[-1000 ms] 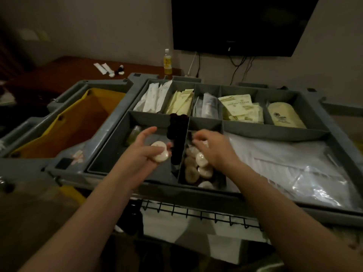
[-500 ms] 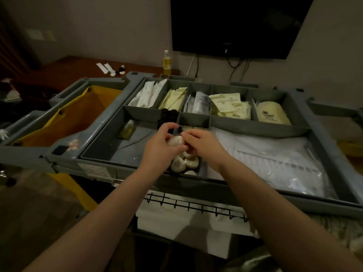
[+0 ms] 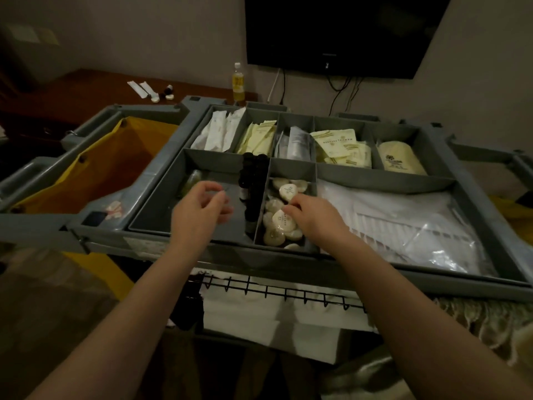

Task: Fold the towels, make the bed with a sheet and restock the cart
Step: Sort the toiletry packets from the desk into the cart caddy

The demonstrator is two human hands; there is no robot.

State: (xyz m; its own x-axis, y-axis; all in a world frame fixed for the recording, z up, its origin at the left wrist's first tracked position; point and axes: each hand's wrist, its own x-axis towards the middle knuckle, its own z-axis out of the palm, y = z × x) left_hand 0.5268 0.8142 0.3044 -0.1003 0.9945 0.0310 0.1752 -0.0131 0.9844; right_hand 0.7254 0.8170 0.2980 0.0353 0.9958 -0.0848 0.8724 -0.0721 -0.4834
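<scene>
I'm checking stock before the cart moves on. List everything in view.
cart tray: one, grey, centre.
round soaps: several, cream, front middle compartment.
small bottles: a row, dark, slot left of the soaps.
sachets: several, white, back left compartment.
packets: two stacks, pale yellow, back row.
pouch: one, cream, back right compartment.
plastic-wrapped items: some, white, large right compartment.
bag: one, yellow, left of the tray.
drink bottle: one, yellow, on the desk behind.
television: one, black, wall-mounted.
left grip: one, bare, above the front left compartment, holding nothing.
right grip: one, bare, touching the soaps.
</scene>
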